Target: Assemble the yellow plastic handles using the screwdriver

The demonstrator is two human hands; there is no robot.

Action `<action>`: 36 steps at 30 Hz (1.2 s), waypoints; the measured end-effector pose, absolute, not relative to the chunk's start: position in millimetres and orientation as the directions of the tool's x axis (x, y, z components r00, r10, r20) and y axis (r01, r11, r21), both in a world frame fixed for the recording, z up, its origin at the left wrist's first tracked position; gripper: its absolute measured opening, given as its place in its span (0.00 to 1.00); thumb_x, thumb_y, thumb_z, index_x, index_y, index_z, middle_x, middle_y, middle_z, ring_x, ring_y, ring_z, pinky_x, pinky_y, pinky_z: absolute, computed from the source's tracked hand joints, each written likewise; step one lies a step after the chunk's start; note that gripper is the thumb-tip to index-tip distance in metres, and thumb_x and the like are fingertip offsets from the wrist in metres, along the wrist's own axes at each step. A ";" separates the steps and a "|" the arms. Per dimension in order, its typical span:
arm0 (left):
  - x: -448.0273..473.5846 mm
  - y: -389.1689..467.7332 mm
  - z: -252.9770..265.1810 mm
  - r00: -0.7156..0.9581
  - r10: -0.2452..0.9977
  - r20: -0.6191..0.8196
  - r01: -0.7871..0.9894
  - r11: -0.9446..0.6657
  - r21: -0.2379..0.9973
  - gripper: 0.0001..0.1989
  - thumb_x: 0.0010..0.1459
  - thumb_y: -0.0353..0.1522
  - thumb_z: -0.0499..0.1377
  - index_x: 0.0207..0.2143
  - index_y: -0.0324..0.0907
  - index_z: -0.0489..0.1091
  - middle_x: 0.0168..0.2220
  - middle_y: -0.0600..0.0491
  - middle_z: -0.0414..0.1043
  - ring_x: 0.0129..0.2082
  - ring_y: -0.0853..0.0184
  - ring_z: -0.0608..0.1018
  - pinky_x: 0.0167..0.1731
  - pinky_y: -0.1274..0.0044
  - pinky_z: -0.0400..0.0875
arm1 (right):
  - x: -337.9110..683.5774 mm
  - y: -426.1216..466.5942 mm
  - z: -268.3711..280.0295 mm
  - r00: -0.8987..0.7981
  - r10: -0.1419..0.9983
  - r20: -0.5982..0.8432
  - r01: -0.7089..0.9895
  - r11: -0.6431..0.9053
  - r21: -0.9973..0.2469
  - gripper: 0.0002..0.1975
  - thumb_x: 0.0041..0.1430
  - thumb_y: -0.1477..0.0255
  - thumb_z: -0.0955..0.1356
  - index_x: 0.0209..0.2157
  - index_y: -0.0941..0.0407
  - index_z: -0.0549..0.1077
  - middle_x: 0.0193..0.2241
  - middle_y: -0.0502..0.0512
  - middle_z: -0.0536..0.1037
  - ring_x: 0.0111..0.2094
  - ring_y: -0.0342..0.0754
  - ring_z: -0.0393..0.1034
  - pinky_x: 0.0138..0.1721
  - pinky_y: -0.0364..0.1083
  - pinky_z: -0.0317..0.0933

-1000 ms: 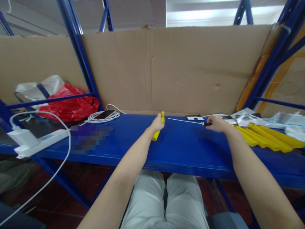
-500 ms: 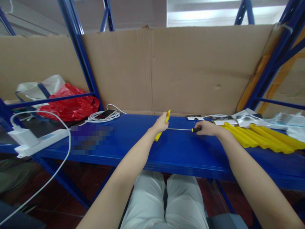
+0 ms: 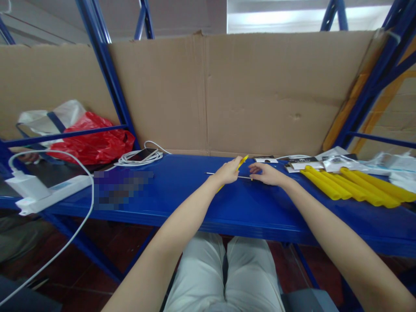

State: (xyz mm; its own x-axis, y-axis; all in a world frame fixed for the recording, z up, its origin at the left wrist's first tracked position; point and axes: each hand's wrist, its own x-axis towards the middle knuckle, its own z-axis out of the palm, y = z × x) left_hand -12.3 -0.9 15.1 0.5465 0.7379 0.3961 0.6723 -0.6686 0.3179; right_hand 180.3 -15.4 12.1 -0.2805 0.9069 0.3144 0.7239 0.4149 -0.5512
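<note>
My left hand (image 3: 228, 171) is closed around a narrow yellow piece (image 3: 242, 162), whose ends show above and below the fingers. A screwdriver (image 3: 243, 177) lies across it sideways: its thin metal shaft runs behind or through the left hand and its tip sticks out to the left. Whether the shaft passes through the yellow piece cannot be told. At the shaft's other end my right hand (image 3: 268, 174) curls over the handle, which it mostly hides; its thumb and index finger are a little apart.
Several yellow tubes (image 3: 354, 186) lie on the blue tabletop (image 3: 260, 208) at right, by small packets (image 3: 305, 163). A cardboard sheet (image 3: 260, 95) stands behind. At left are a coiled white cable (image 3: 139, 158), a power strip (image 3: 58, 195) and a red bag (image 3: 94, 138).
My left hand has moved right and the yellow piece tilts more. My right hand has come left, close to it. The screwdriver's tip now protrudes beyond the left hand.
</note>
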 end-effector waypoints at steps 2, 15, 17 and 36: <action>-10.3 -2.7 14.8 0.572 0.719 0.395 0.664 -0.689 0.292 0.23 0.55 0.22 0.51 0.53 0.42 0.57 0.53 0.45 0.67 0.52 0.58 0.71 0.49 0.71 0.65 | 174.1 -13.6 12.2 -0.254 0.884 0.391 0.684 0.450 -0.573 0.11 0.51 0.75 0.67 0.39 0.58 0.71 0.38 0.59 0.77 0.38 0.48 0.72 0.43 0.48 0.65; -6.9 -4.9 13.3 0.631 0.675 0.383 0.683 -0.717 0.137 0.22 0.57 0.22 0.47 0.54 0.38 0.54 0.52 0.41 0.67 0.51 0.58 0.72 0.48 0.68 0.67 | 171.6 -1.8 5.8 -0.255 0.742 0.620 0.628 0.615 -0.477 0.09 0.55 0.66 0.63 0.25 0.55 0.66 0.23 0.52 0.73 0.28 0.47 0.67 0.32 0.46 0.61; -7.2 -5.6 13.8 0.630 0.677 0.381 0.685 -0.715 0.139 0.22 0.57 0.22 0.47 0.54 0.39 0.54 0.52 0.41 0.67 0.51 0.58 0.72 0.47 0.68 0.68 | 171.6 -0.1 4.6 -0.253 0.743 0.620 0.620 0.616 -0.486 0.08 0.55 0.68 0.62 0.25 0.55 0.66 0.23 0.52 0.73 0.28 0.46 0.67 0.32 0.46 0.61; -12.8 7.3 10.2 0.566 0.732 0.379 0.676 -0.675 0.296 0.21 0.53 0.23 0.55 0.51 0.39 0.58 0.49 0.43 0.70 0.50 0.57 0.73 0.47 0.70 0.67 | 174.3 -13.2 8.7 -0.450 0.738 0.503 0.783 0.597 -0.175 0.04 0.51 0.73 0.65 0.24 0.56 0.71 0.32 0.57 0.74 0.37 0.49 0.67 0.41 0.49 0.58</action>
State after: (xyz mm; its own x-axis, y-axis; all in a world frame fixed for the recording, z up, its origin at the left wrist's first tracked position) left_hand -12.8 7.3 10.2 0.5659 0.7324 0.3785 0.6756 -0.6751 0.2962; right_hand 174.3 -13.2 8.7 -0.4503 0.7376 0.5032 0.7827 0.5973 -0.1750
